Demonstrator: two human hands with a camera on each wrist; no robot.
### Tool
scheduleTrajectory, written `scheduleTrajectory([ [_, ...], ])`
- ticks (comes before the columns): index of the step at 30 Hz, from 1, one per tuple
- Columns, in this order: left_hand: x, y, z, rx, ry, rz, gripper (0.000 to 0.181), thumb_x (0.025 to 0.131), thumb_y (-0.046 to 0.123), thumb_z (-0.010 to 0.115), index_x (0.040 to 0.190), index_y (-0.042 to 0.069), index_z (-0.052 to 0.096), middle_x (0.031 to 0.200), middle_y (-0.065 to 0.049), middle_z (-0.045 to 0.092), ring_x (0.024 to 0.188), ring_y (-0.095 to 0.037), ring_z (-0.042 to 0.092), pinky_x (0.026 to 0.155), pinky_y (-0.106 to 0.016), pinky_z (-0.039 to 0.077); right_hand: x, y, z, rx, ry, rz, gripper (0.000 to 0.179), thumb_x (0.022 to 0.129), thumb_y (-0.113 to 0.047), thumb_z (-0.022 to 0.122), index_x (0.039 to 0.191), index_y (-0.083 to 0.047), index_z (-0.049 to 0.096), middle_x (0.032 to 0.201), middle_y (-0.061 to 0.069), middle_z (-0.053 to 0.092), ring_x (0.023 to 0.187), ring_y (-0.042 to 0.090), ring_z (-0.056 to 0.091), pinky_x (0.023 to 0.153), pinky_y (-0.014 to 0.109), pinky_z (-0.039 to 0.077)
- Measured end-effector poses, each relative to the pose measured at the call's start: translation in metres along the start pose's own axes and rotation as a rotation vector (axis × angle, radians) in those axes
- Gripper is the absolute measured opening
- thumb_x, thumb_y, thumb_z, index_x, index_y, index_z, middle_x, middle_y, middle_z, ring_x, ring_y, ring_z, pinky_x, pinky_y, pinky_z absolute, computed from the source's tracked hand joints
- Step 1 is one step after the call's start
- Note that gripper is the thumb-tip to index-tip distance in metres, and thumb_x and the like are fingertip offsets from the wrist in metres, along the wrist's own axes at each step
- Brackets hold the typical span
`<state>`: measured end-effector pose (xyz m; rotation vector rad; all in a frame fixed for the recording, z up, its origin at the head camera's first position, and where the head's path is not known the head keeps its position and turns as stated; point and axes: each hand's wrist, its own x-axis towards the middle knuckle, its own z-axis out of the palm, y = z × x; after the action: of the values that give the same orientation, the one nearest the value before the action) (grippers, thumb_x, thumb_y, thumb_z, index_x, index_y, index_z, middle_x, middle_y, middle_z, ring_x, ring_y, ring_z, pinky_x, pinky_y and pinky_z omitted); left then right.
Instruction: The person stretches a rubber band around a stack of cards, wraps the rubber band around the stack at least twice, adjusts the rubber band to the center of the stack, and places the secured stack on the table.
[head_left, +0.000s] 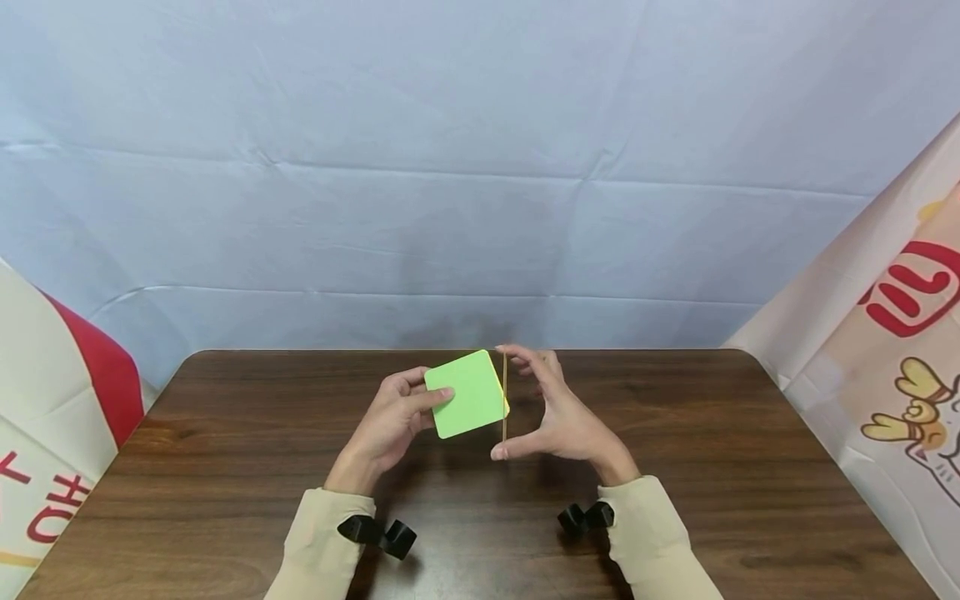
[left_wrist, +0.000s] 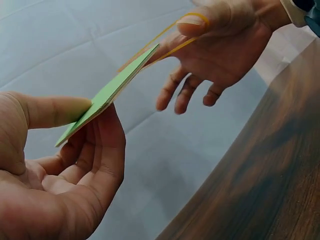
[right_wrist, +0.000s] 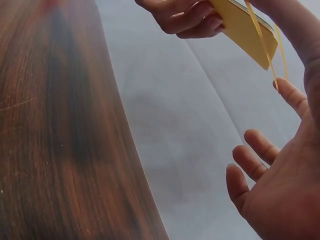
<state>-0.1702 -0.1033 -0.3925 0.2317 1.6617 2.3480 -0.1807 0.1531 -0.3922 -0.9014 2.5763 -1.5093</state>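
Note:
My left hand (head_left: 390, 421) pinches a thin stack of square cards (head_left: 468, 396) by one side, thumb on top and fingers beneath. The cards have rounded corners. The top face is light green; the underside (right_wrist: 247, 32) shows yellow in the right wrist view. My right hand (head_left: 566, 417) has its thumb and index finger spread wide, with a yellowish rubber band (head_left: 505, 421) stretched between them. In the left wrist view the band (left_wrist: 172, 48) loops around the thumb and passes on both sides of the cards' far corner. The other right fingers hang loosely apart.
Both hands are above a dark wood-grain table (head_left: 225, 467) with rounded back corners. A pale bluish cloth (head_left: 450, 233) hangs behind it. Printed cloths hang at the left (head_left: 60, 417) and right (head_left: 885, 350). Black straps with small devices (head_left: 378, 535) sit on both sleeves.

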Motion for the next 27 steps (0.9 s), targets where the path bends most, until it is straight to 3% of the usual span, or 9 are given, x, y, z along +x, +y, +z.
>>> scheduleTrajectory([
  [8, -0.0022, -0.0019, 0.0037, 0.059, -0.094, -0.030, 0.022, 0.093, 0.002, 0.066, 0.113, -0.007, 0.059, 0.093, -0.007, 0.072, 0.081, -0.017, 0.071, 0.072, -0.033, 0.059, 0.0003, -0.0001, 0.0011, 0.020, -0.038, -0.005, 0.117, 0.059, -0.037, 0.100, 0.155, -0.037, 0.033, 0.139, 0.009, 0.033, 0.130, 0.034, 0.034, 0.096, 0.056, 0.038],
  [16, -0.0041, -0.0016, 0.0013, 0.102, -0.178, -0.025, 0.029, 0.093, 0.001, 0.066, 0.119, -0.011, 0.057, 0.095, -0.007, 0.073, 0.081, -0.016, 0.072, 0.070, -0.032, 0.060, 0.0000, -0.0029, 0.0009, 0.017, -0.072, -0.049, 0.116, 0.058, -0.037, 0.100, 0.154, -0.034, 0.035, 0.138, 0.000, 0.033, 0.128, 0.020, 0.035, 0.101, 0.052, 0.039],
  [27, -0.0068, 0.0026, 0.0017, 0.092, -0.206, -0.003, 0.032, 0.094, 0.000, 0.066, 0.121, -0.014, 0.055, 0.098, -0.009, 0.073, 0.083, -0.017, 0.073, 0.071, -0.033, 0.060, 0.0001, -0.0031, 0.0021, 0.031, -0.102, -0.060, 0.107, 0.062, -0.037, 0.099, 0.152, -0.034, 0.040, 0.133, -0.001, 0.037, 0.124, 0.024, 0.036, 0.101, 0.059, 0.036],
])
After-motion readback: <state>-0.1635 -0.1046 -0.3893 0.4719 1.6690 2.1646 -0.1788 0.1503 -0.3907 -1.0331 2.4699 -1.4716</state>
